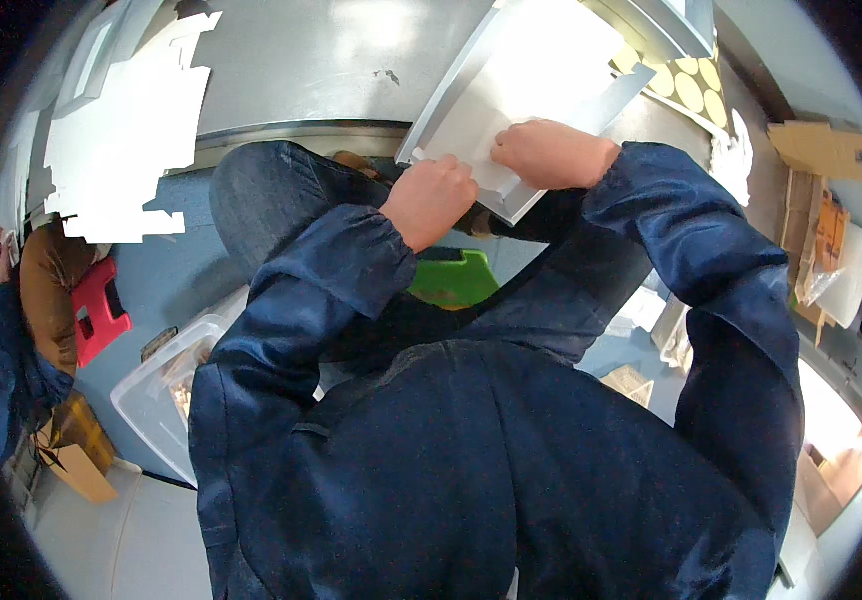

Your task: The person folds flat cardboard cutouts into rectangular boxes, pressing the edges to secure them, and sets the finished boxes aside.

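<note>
A shallow white cardboard box [536,85] with raised sides lies tilted at the front edge of the metal table, its near end over my lap. My left hand [434,203] is closed on the box's near left corner, fingertips curled over the edge. My right hand [554,153] is closed at the near end, knuckles up, with its fingers on the cardboard just inside. The fingertips of both hands are partly hidden. A flap [631,98] stands out on the box's right side.
Flat white die-cut cardboard sheets [126,130] are stacked at the table's left. A sheet of yellow round stickers [689,92] lies at right. Below are a green stool [456,282], a clear plastic bin [151,395] and a red stool [99,312]. Another person [26,330] sits far left.
</note>
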A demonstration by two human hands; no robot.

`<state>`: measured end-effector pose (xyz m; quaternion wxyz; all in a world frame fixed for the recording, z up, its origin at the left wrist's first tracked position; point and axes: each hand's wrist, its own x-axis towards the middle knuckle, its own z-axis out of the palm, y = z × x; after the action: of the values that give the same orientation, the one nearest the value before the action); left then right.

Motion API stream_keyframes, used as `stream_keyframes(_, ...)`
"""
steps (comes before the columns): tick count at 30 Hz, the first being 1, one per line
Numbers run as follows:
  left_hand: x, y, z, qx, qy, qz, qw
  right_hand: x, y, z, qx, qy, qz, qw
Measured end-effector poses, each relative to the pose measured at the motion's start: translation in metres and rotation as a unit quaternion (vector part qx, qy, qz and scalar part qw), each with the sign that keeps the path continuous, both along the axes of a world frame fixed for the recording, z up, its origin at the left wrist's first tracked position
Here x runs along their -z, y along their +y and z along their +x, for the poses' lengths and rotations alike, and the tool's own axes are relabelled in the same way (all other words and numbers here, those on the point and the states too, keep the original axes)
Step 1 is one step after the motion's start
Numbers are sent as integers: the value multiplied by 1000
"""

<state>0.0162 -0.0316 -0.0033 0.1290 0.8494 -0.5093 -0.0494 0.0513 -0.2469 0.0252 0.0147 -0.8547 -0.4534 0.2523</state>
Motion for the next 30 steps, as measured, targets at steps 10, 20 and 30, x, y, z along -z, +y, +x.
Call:
stream_keyframes(10,-2,-10,-10,-8,25,-11,1000,16,4,-21,-2,-92,-23,995)
stream_keyframes(20,0,-12,-21,67,32,-9,997,3,8,-40,45,8,-84,995)
stream_keyframes(30,-12,-9,-13,78,47,-3,996,-3,10,-44,77,33,-30,996)
